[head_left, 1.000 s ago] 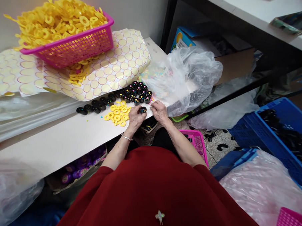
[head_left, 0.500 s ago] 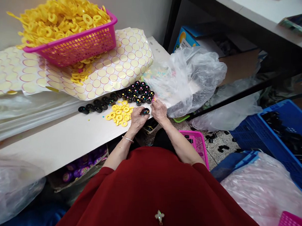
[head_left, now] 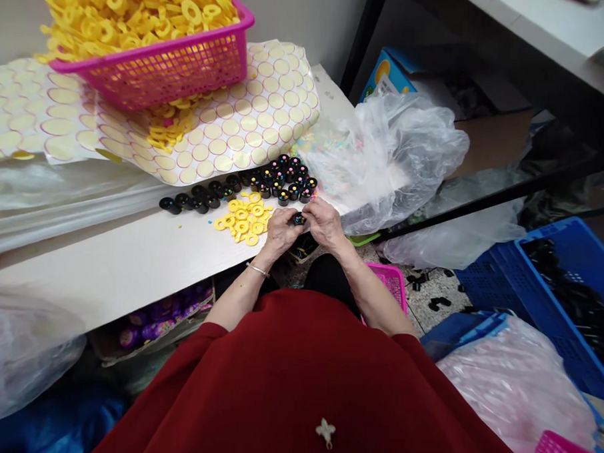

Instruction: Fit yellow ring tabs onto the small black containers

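Note:
My left hand (head_left: 282, 232) is closed around a small black cylindrical cup (head_left: 299, 218), held at the table's front edge with coloured specks showing in its top. The fingers of my right hand (head_left: 325, 225) are pinched together at the cup's rim; whatever they hold is too small to make out. Just beyond my hands stand several similar black cups (head_left: 282, 185) topped with coloured beads. More black cups (head_left: 198, 200) lie in a row to the left. A loose pile of yellow rings (head_left: 243, 217) sits beside my left hand.
A pink basket (head_left: 189, 64) heaped with yellow ring pieces rests on sheets of round stickers (head_left: 226, 126). A clear plastic bag (head_left: 405, 151) lies at the table's right end. Below, a pink basket (head_left: 390, 281) and a blue crate (head_left: 545, 264) of black parts stand on the floor.
My right hand has come from beside the beaded cups to the cup in my left hand, and its fingertips now meet it. The camera view has shifted slightly.

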{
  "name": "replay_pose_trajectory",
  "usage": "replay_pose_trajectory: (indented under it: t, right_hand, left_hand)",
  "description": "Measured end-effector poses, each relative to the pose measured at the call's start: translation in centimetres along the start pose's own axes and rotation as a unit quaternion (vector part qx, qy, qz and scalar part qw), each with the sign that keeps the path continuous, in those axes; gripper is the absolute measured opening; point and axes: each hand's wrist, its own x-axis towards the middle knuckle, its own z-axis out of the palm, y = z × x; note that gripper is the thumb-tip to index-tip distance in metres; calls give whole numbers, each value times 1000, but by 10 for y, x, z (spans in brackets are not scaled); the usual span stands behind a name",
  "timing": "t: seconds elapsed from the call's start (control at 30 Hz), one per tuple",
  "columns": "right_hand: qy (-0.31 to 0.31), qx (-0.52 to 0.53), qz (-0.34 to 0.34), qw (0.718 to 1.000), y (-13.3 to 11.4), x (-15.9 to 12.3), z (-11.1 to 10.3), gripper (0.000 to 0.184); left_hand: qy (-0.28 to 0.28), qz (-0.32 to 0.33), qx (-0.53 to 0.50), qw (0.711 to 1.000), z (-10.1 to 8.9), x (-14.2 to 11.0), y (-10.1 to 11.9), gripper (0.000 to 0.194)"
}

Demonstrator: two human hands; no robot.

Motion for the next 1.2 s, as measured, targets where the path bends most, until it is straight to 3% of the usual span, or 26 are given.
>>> replay_pose_trajectory:
  t: [0.17,0.33,0.6,0.83,1.2]
  right_hand:
    - [-66,-110,-26,991,-11,2,-3,22]
    - [-90,-163,-49,981,-14,3,-1,24]
    - [-48,-114,-38,992,-8,-2,6,25]
    - [-78,-152,-23,985,-14,1,1,24]
    - [-90,-164,-69,980,-19,2,2,24]
  left_hand:
    - [-2,7,15,1000,-1,0,3,19]
    - [6,10,16,1000,0,0,3,15]
    - [11,13,21,1000,0,0,3,16]
    - [12,12,18,1000,0,0,1,17]
    - [13,11,11,1000,-2,-2,3,10]
